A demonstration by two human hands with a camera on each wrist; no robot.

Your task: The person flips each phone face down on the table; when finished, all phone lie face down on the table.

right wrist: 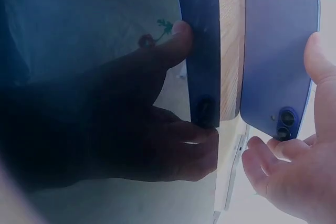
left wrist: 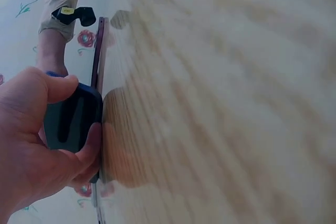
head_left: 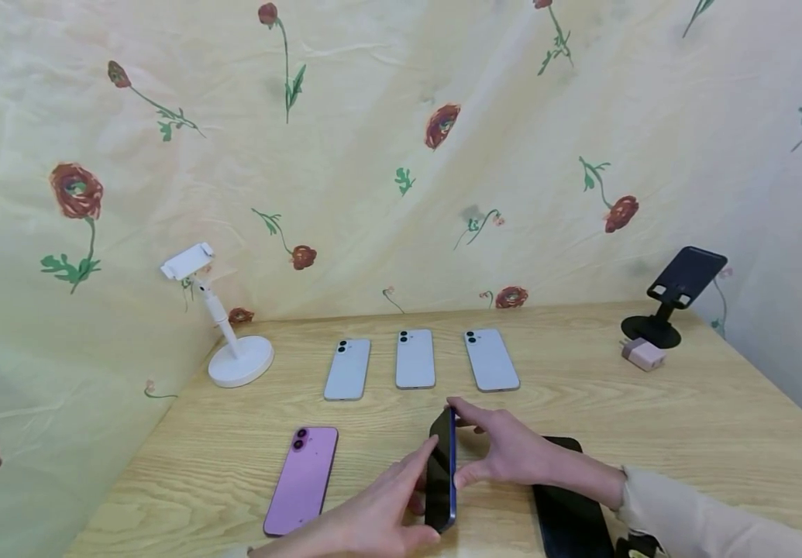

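Note:
A blue smartphone (head_left: pixel 441 473) stands on its long edge on the wooden table, between my two hands. Its dark screen faces left; its blue back with two lenses (right wrist: pixel 286 121) shows in the right wrist view. My left hand (head_left: pixel 383 504) grips it from the screen side, thumb (left wrist: pixel 63 88) at the upper edge and fingers low by the tabletop. From the other side my right hand (head_left: pixel 515 448) holds it, thumb near the close end and fingertips at the far end. Under the right forearm lies a black glossy device (head_left: pixel 571 515), partly covered.
A purple phone (head_left: pixel 303 480) lies left of the hands. Behind them lie three pale phones (head_left: pixel 348 370), (head_left: pixel 415 359), (head_left: pixel 492 359) in a row. A white phone stand (head_left: pixel 240 360) is at the back left; a black stand (head_left: pixel 652 332) and a charger plug (head_left: pixel 645 354) are at the back right.

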